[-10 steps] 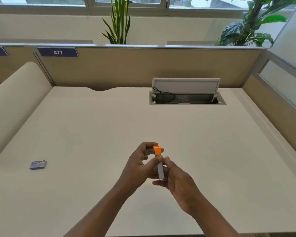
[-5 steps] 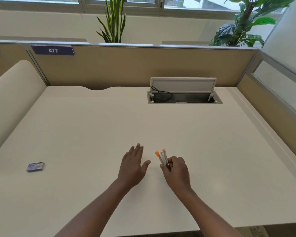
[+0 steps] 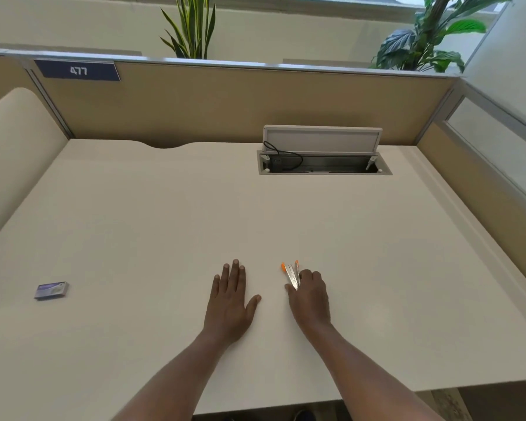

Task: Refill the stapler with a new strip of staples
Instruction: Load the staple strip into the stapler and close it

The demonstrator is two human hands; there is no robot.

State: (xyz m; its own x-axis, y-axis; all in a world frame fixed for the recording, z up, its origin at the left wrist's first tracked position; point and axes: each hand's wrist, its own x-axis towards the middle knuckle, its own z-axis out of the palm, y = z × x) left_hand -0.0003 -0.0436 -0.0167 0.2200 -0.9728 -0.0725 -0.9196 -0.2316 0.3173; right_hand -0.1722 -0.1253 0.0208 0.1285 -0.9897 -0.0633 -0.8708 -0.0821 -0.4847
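Pinching one stapler (image 3: 291,274), right hand (image 3: 310,296); left hand (image 3: 230,299) spread flat; one staple box (image 3: 51,290).

Beige partition (image 3: 225,101) behind white desk (image 3: 164,223); plants (image 3: 192,28) beyond.

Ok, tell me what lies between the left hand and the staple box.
Nothing: the head view shows only bare desk between the left hand and the staple box.
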